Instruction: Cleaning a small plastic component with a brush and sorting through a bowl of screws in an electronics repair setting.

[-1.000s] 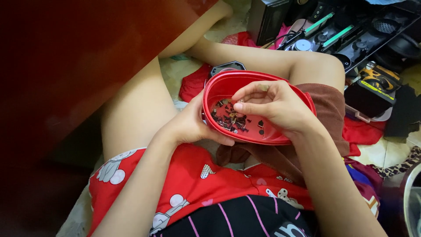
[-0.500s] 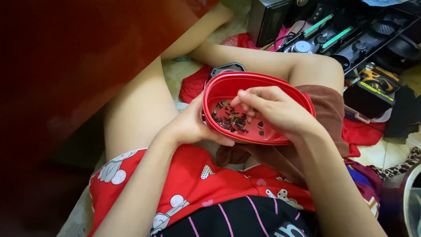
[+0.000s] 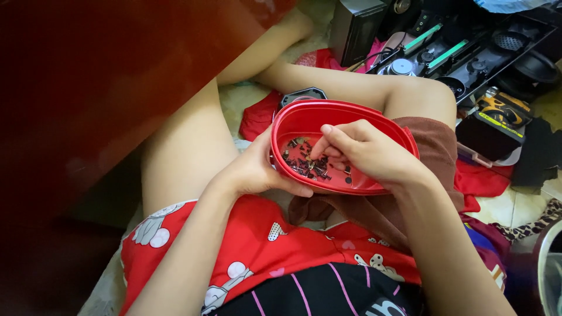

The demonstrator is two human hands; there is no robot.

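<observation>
A red oval plastic tub rests over my lap, with several small dark screws lying in its bottom. My left hand grips the tub's near left wall, thumb along the rim. My right hand reaches inside from the right, its fingers bent and their tips down among the screws. I cannot tell if a screw is pinched between them.
A brown cloth lies under the tub on my right thigh. Dismantled black electronics and a circuit board crowd the floor at the upper right, beside a dark box. A blurred dark red surface fills the left.
My right hand has dipped lower into the tub, its fingertips now among the screws. The left hand and the tub have stayed where they were.
</observation>
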